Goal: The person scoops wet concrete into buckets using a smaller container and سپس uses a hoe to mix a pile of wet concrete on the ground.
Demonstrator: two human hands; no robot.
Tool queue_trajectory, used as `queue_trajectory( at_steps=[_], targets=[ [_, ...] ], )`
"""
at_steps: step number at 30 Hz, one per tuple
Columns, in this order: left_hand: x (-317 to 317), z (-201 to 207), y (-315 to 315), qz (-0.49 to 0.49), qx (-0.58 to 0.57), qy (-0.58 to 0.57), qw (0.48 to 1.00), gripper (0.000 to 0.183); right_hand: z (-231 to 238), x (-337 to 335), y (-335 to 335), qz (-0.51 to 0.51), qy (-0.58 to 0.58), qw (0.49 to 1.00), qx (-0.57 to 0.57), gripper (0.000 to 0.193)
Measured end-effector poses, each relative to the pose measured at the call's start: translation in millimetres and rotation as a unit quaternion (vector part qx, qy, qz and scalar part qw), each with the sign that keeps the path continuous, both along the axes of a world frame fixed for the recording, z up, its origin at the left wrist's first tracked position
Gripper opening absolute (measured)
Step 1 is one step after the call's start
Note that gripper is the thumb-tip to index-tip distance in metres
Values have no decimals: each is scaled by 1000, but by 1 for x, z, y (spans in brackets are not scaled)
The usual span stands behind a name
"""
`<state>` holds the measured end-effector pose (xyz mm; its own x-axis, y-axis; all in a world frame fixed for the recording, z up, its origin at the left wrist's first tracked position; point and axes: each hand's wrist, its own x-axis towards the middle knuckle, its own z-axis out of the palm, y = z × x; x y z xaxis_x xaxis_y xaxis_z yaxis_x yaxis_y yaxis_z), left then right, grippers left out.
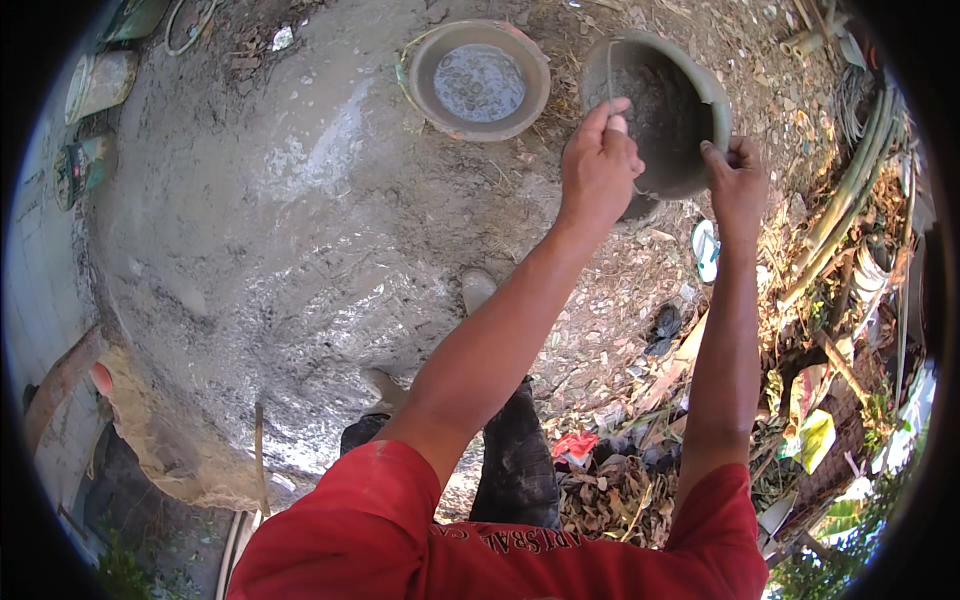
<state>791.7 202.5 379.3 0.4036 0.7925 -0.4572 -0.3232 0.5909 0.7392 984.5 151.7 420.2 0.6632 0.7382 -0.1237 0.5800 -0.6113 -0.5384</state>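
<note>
A dark grey, mud-smeared bucket [721, 108] is held in front of me at the upper right, tilted so that its dark inside shows. My left hand [603, 165] is closed on its thin handle [611, 78], over the near left side of the opening. On the right, my right hand [738, 185] grips the bucket's rim, thumb toward the inside. Wet, dark residue seems to coat the interior; how much lies in it I cannot tell. Left of the bucket, a round basin [537, 85] holds cloudy grey water [480, 84].
Wet grey mortar or mud [250, 230] spreads over the ground to the left, beside a pale wall [50, 270]. Muddy buckets [103, 85] stand at the far left. A sandal [705, 250], dry leaves, litter and bamboo poles [840, 220] lie on the right.
</note>
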Motion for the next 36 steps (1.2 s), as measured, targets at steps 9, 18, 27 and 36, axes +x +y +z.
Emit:
queue_trajectory(
  at_steps=[9,18,27,36],
  targets=[
    [-175,-171,13,210,-231,-91,946,39,-103,-252,87,311,-277,909,9,12],
    [-353,-155,-48,217,-84,-114,966,26,-130,-420,-6,287,-270,919,20,20],
    [-703,-226,-179,354,-109,218,903,24,-279,-705,-46,351,-109,912,-181,59],
    [-909,-324,-117,244,-5,248,938,23,-348,-948,-8,344,-174,919,-77,91]
  ],
)
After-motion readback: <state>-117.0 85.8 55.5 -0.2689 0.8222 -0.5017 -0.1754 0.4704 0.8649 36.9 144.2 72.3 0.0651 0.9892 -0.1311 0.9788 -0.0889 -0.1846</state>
